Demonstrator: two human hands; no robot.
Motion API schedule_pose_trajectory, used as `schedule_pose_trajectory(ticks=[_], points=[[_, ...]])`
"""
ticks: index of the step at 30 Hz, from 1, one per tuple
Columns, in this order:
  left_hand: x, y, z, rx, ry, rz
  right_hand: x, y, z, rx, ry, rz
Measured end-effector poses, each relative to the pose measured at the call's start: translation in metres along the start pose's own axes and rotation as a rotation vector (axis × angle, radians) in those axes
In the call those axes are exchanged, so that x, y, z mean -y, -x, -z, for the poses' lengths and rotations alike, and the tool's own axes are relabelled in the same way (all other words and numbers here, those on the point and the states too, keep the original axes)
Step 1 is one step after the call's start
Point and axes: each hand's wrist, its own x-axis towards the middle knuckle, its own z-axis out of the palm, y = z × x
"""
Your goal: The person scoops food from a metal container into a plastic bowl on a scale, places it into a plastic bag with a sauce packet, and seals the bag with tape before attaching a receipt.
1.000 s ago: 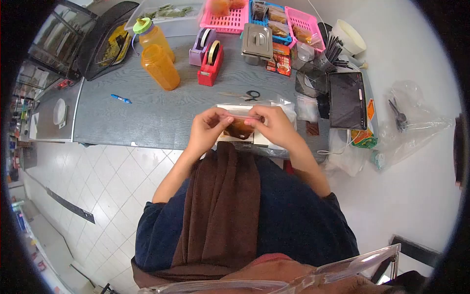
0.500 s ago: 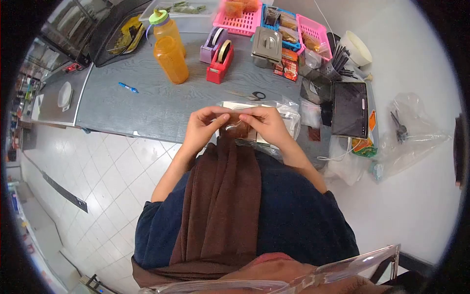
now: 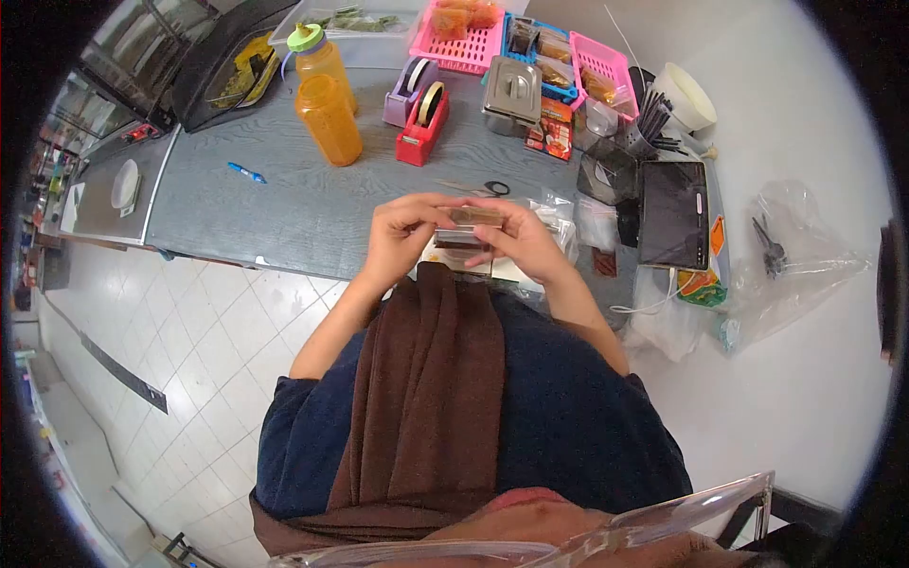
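Clear small packet [image 3: 471, 220] with brown contents, pinched along its top edge by fingertips of left hand [image 3: 398, 235] and right hand [image 3: 519, 239], held just above a white board [image 3: 502, 270] at the grey counter's [image 3: 284, 204] near edge. Judgement: keep the pinches level, press evenly along the strip, contents kept below.

grey table [image 3: 284, 204] | orange bottles [image 3: 329, 118] | tape dispensers [image 3: 422, 112] | pen [image 3: 244, 171] | scissors [image 3: 485, 187]
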Motion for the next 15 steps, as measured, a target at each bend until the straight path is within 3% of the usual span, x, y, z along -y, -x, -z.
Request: schedule_pose_trajectory(ticks=[2, 5, 11, 15], points=[[0.001, -0.010, 0.003, 0.095, -0.090, -0.154, -0.007, -0.004, 0.013, 0.028, 0.277, 0.087], [0.005, -0.012, 0.003, -0.010, -0.035, -0.085, -0.012, -0.002, 0.032, 0.040, 1.184, 0.710], [0.045, 0.003, 0.019, 0.031, -0.336, -0.083, -0.023, 0.011, 0.035, 0.229, 1.530, 0.602], [0.101, 0.021, 0.019, -0.120, -0.454, 0.265, -0.020, 0.019, 0.041, 0.106, 1.387, 0.762]])
